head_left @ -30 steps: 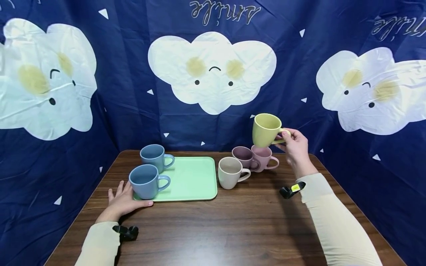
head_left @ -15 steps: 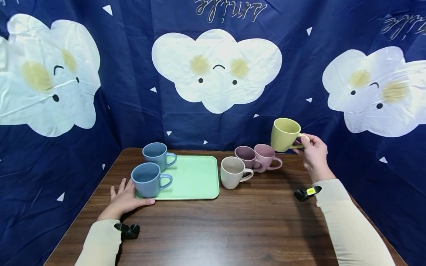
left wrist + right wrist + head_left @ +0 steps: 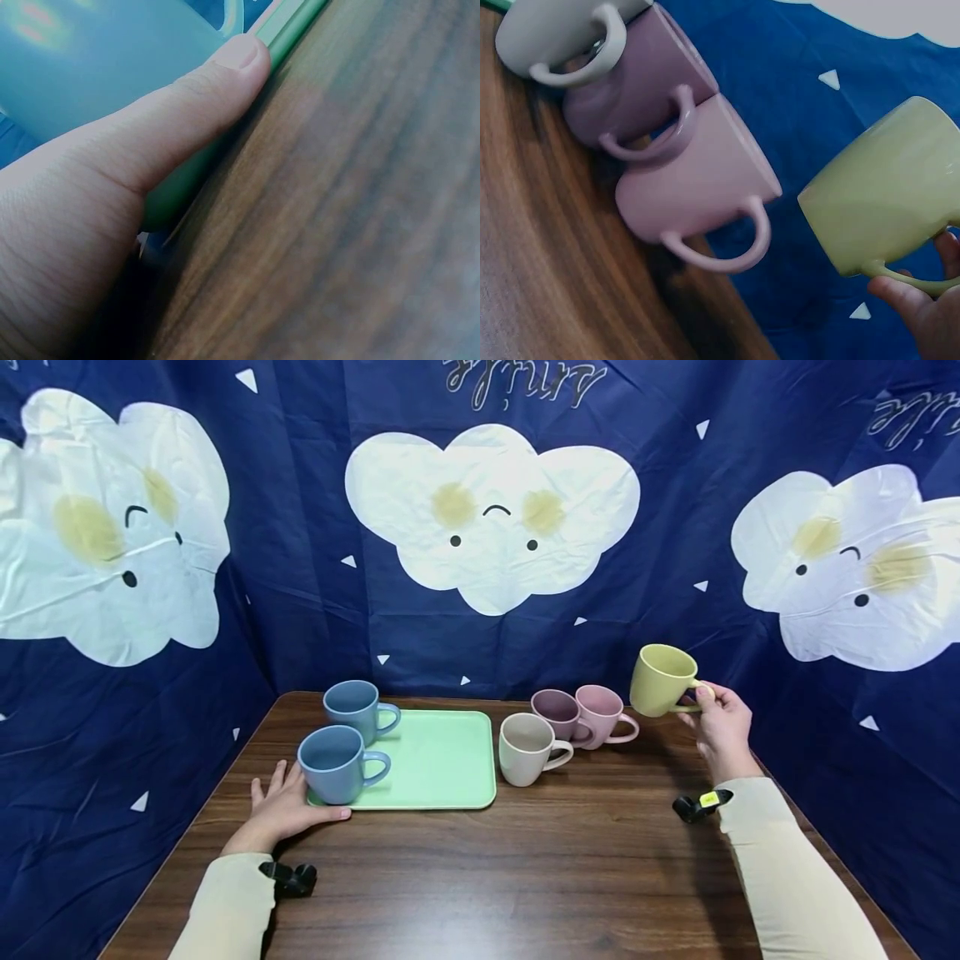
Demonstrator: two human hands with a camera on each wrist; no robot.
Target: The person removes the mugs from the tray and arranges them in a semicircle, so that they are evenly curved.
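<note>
By its handle, my right hand [image 3: 723,731] holds a yellow mug [image 3: 663,681] in the air above the table's back right. In the right wrist view the yellow mug [image 3: 889,187] is apart from the pink mug [image 3: 697,176]. My left hand [image 3: 281,810] lies spread at the near left corner of a light green tray [image 3: 450,760], thumb along its front edge. Close beside that hand, a blue mug [image 3: 333,768] stands on the tray; a second blue mug [image 3: 352,708] stands behind it. In the left wrist view my thumb [image 3: 195,105] reaches across the tray's edge.
Right of the tray stand a beige mug [image 3: 522,752], a purple mug [image 3: 553,714] and a pink mug [image 3: 600,718], close together with handles to the right. The wooden table [image 3: 480,885] ends at dark blue cloth [image 3: 315,610] hanging on three sides.
My right hand has carried the yellow mug to the right and lowered it, from above the pink mug to right of it. The left hand keeps its place by the tray.
</note>
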